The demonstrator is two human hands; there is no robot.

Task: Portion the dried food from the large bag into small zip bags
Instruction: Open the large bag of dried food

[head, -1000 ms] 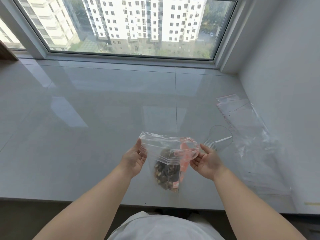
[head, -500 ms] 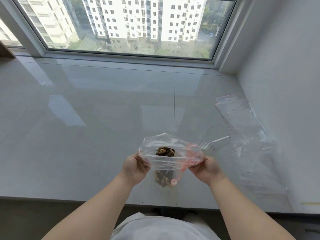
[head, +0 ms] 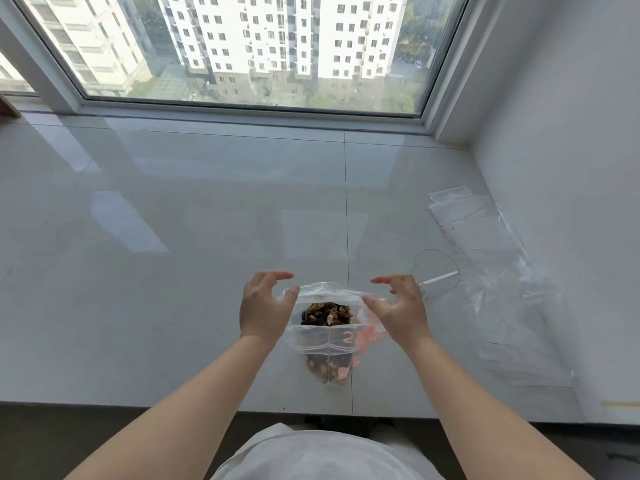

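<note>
While the large bag [head: 325, 336] is standing with its mouth open on the white sill [head: 173, 237], close to the sill's near edge, I am logging the following, each placed against that bag.

Dried food [head: 327, 314]: mixed brown, dark and pale pieces, lying inside the bag and showing through its mouth and clear lower wall.

Left hand [head: 265, 306]: sitting at the bag's left rim, fingers spread and loosely curved, thumb touching the plastic edge; I am seeing no closed grip.

Right hand [head: 398, 308]: sitting at the bag's right rim, fingers spread likewise, thumb at the plastic; again nothing clasped.

Clear scoop [head: 437, 271]: lying just right of the bag, beyond the right hand.

Small zip bags [head: 485, 251]: lying flat in a stack further right of the bag, against the wall.
</note>
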